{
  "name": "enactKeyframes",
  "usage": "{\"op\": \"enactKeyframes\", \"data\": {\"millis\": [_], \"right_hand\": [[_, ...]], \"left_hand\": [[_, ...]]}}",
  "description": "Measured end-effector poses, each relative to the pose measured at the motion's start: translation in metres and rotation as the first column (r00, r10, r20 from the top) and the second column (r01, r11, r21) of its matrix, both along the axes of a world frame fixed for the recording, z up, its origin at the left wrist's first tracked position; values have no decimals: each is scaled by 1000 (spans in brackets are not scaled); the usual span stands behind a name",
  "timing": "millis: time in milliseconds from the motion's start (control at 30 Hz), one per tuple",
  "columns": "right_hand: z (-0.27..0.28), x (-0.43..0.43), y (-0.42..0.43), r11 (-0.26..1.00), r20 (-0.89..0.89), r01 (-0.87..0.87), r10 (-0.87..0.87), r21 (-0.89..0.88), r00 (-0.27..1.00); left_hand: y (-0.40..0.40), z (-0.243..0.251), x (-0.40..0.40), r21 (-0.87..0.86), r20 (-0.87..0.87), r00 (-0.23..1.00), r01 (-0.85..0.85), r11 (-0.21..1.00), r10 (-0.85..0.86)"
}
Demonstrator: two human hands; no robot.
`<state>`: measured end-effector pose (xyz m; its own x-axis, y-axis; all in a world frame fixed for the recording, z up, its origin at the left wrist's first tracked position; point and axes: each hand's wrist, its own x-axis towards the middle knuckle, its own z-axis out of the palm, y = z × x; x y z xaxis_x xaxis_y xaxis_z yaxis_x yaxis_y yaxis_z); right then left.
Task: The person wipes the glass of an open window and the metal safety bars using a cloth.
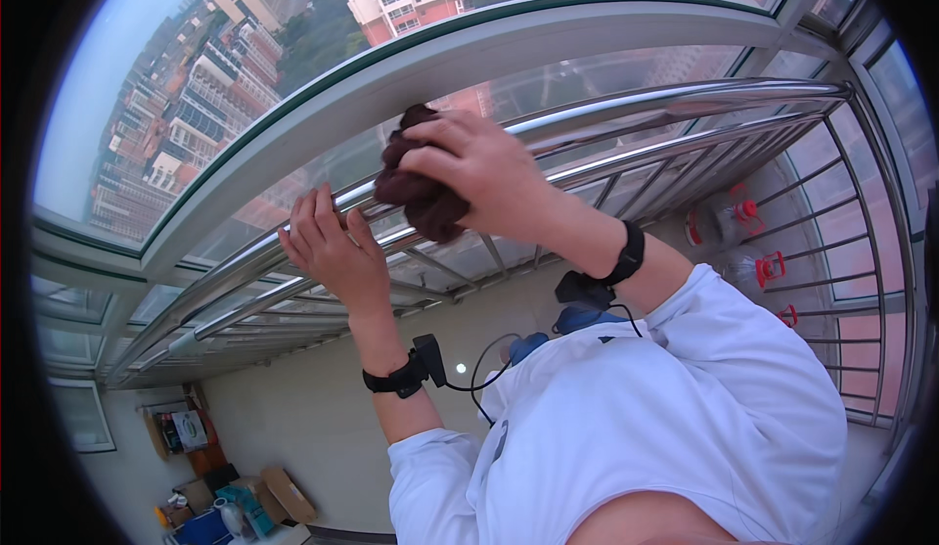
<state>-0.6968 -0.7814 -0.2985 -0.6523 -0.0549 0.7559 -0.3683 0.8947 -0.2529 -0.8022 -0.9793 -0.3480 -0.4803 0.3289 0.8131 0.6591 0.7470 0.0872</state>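
My right hand point(484, 171) holds a bunched dark brown cloth point(422, 193) over the top rail of a shiny metal railing point(623, 108). Part of the cloth reaches past the rail towards the window frame point(506, 53). To the left of the cloth, my left hand point(326, 240) rests on the same top rail, its fingers over the tube and its thumb on the near side. The cloth and my fingers hide the stretch of rail beneath them. Each wrist wears a black strap with a small device and a cable.
Window panes rise beyond the railing, with city buildings far below. Clear plastic bottles with red caps and handles point(747, 210) stand at the right behind the bars. Cardboard boxes point(287, 495), a blue container point(205, 529) and a small shelf point(158, 431) are at the lower left.
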Motion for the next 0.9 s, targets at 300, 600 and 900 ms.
{"op": "enactKeyframes", "data": {"millis": [300,600,900], "right_hand": [[2,85,166,770,-34,589,-614,-247,789],[60,135,189,814,320,415,-298,-408,899],[37,80,100,903,225,431,-420,3,879]], "left_hand": [[3,2,2,18,-28,1000,-13,1000,14],[-12,28,-1,-45,161,984,79,996,-71],[35,77,8,331,524,676,399,855,-518]]}}
